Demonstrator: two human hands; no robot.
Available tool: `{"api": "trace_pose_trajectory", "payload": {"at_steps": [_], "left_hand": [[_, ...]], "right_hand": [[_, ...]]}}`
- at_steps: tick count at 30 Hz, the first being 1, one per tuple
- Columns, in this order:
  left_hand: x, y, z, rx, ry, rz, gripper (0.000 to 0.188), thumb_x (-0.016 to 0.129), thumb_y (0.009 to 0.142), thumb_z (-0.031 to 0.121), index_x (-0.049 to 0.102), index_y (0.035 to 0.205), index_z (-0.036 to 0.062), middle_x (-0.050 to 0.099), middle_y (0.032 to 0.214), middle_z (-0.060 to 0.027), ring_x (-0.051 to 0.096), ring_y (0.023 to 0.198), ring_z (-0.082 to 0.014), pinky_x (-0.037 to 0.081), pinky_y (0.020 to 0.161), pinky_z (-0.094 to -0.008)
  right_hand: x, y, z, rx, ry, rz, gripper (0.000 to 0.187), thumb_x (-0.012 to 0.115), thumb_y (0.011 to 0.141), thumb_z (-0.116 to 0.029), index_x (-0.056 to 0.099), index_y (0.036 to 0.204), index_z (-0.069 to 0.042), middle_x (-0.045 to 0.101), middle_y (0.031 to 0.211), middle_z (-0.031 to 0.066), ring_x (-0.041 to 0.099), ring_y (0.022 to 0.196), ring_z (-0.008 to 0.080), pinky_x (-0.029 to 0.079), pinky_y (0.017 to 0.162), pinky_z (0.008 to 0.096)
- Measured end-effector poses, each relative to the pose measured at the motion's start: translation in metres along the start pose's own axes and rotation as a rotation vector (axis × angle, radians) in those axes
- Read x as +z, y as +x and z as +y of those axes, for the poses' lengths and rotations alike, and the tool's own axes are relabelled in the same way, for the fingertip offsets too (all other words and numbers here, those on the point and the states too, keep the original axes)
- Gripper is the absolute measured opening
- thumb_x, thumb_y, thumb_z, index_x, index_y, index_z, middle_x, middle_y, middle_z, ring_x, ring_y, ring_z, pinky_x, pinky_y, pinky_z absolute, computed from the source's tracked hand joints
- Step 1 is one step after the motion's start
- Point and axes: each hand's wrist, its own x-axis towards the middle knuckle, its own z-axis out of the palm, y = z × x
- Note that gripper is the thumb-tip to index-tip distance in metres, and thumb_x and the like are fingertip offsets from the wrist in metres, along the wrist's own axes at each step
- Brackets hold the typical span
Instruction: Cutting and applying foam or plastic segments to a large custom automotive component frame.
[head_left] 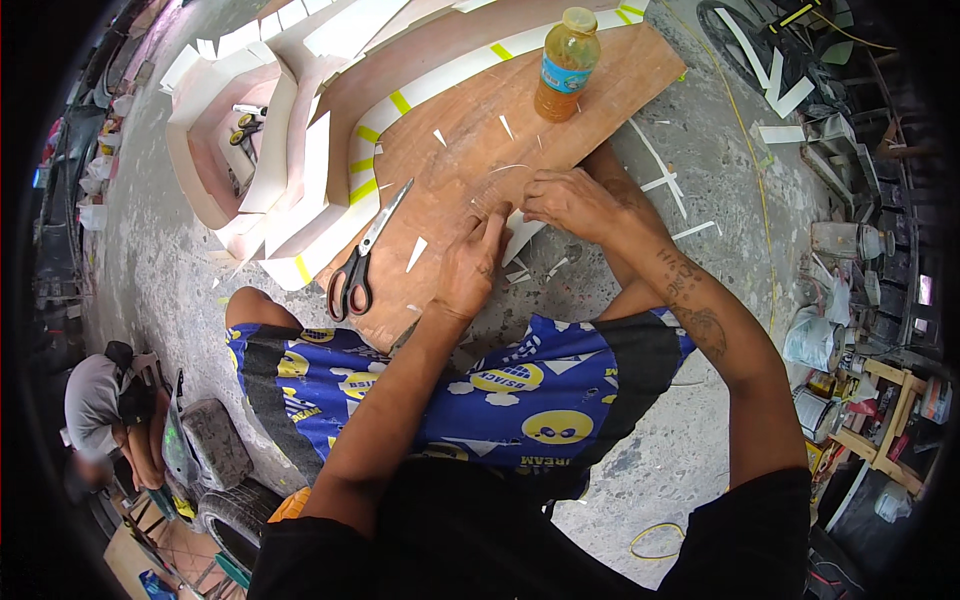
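Note:
My left hand [472, 262] is over the wooden board [440, 185], its fingers closed at the edge of a white piece of card or sheet [521, 236]. Close beside it, my right hand [572, 205] is pinched at the fingertips; what lies in the pinch is too small to make out. The white piece shows between and below both hands. Scissors [368, 250] with black and red handles lie on the board left of my left hand, blades partly apart. A small white sliver [416, 254] lies between them.
A plastic bottle [567, 66] of brownish liquid stands on the board's far end. Curved white-and-pink panels [285, 140] with yellow tape strips stand beyond. White offcuts [660, 170] litter the concrete floor. Another person [105, 405] crouches far left near a tire [240, 525]. Shelves and containers [820, 340] line the right.

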Motion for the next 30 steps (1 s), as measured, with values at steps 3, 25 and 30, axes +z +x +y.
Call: {"api": "trace_pose_trajectory", "payload": {"at_steps": [3,25,30], "left_hand": [[-0.0002,0.0009,0.005,-0.009,-0.013,-0.008,0.043,0.071,0.087,0.004,0.056,0.127,0.0044,0.071,0.092,-0.0107,0.068,0.087,-0.0288,0.055,0.074,-0.0404],[0.002,0.0001,0.0039,-0.168,-0.178,0.021,0.038,0.068,0.089,0.003,0.058,0.125,0.0055,0.068,0.092,-0.0164,0.067,0.086,-0.0348,0.054,0.072,-0.0434],[0.0064,-0.0002,0.0019,-0.075,-0.092,0.072,0.049,0.072,0.083,-0.003,0.058,0.128,0.0068,0.067,0.09,-0.0119,0.068,0.085,-0.028,0.055,0.073,-0.0389]], "right_hand": [[0.0063,-0.0051,0.0074,0.006,0.054,0.021,0.011,0.074,0.079,-0.013,0.073,0.087,-0.006,0.066,0.087,0.0047,0.064,0.085,0.0242,0.054,0.071,0.0378],[0.0009,-0.0008,0.0052,-0.027,0.065,0.002,0.011,0.074,0.08,-0.014,0.072,0.086,-0.005,0.066,0.09,0.0029,0.064,0.086,0.0224,0.055,0.074,0.0361],[0.0036,-0.0006,0.0022,-0.009,0.061,0.066,0.011,0.074,0.081,-0.014,0.068,0.084,-0.005,0.062,0.087,0.0027,0.063,0.086,0.0218,0.054,0.07,0.0364]]}}
